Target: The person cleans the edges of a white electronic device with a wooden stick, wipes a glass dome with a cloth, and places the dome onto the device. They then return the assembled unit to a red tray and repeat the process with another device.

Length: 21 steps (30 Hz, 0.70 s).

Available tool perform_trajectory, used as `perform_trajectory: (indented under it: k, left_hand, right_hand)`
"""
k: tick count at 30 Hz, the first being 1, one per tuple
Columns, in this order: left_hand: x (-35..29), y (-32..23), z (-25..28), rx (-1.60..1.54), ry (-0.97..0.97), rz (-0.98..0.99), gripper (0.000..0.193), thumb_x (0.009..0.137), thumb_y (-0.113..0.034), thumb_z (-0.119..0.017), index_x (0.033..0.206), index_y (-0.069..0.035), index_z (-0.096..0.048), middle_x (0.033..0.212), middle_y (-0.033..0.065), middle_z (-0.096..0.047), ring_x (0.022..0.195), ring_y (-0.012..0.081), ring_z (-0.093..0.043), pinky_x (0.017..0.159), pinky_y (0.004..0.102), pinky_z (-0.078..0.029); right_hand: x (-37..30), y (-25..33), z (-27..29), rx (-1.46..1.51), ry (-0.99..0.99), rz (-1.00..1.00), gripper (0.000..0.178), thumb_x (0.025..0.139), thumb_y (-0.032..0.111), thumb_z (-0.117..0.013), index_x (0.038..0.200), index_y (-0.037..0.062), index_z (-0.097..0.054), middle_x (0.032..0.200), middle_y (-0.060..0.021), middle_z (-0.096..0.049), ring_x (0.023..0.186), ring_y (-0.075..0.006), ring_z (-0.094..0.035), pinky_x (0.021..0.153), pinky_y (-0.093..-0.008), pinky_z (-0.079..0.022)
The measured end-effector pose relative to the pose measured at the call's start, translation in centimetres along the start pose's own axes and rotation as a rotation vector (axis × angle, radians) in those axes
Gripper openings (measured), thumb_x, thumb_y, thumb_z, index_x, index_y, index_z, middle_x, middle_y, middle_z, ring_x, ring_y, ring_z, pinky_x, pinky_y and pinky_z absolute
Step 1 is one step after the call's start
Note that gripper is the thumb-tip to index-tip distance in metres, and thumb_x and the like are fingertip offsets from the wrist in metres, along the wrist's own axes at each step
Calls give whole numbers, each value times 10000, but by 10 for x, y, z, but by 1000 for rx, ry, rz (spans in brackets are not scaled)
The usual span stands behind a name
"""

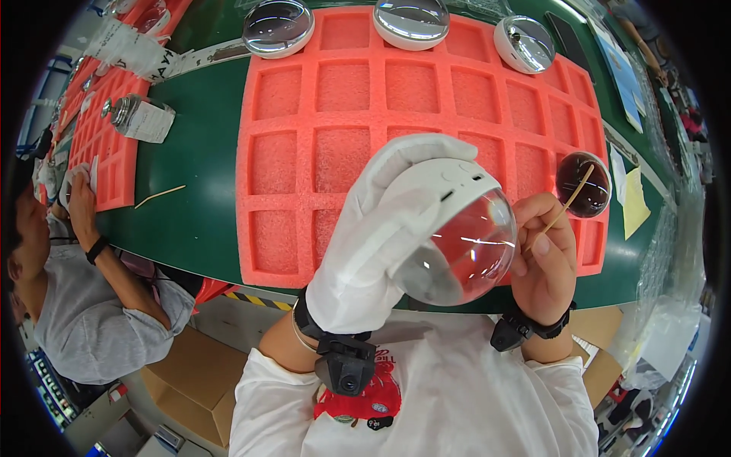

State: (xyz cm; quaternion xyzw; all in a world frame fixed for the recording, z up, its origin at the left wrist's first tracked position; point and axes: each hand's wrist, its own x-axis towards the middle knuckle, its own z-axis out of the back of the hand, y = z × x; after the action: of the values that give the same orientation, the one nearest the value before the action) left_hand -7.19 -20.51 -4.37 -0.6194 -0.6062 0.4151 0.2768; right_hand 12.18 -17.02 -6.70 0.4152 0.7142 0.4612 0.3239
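Observation:
A white glove covers my left hand (pixel 352 247), which is closed round the white base of a clear dome (pixel 478 251). The dome's rounded side faces right and down, above the near part of a pink foam tray (pixel 308 164). My bare right hand (pixel 552 266) pinches a thin wooden stick (pixel 567 203) close beside the dome. The stick slants up and to the right, and its upper end overlaps a dark dome (pixel 598 192) on the tray's right side. Whether my right fingertips touch the clear dome, I cannot tell.
Several mirror-like domes with white rims, including one (pixel 278 30), sit along the tray's far edge. Left on the green table (pixel 202 183) are a glass bottle (pixel 148 120) and another thin stick (pixel 160 196). A co-worker (pixel 114 305) works at far left. Yellow paper (pixel 634 206) lies right.

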Motion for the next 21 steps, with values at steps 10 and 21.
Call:
perform_trajectory:
  k: [10,21]
  left_hand:
    - [-6,-6,16,-316,215,-8,516,934,-330,-480,1302,30,-444,1233,130,-554,1153,214,-552,1004,328,-411]
    - [-8,-9,16,-240,54,-48,512,935,-324,-505,1308,22,-451,1200,113,-577,1116,172,-572,982,294,-422]
  right_hand:
    - [-1,1,-1,3,6,-54,226,893,194,-571,1017,8,-541,794,-48,-572,556,-47,-352,511,-204,-278]
    - [1,-1,-4,-7,20,-56,192,899,181,-554,983,8,-548,773,-42,-562,557,-51,-355,531,-210,-298]
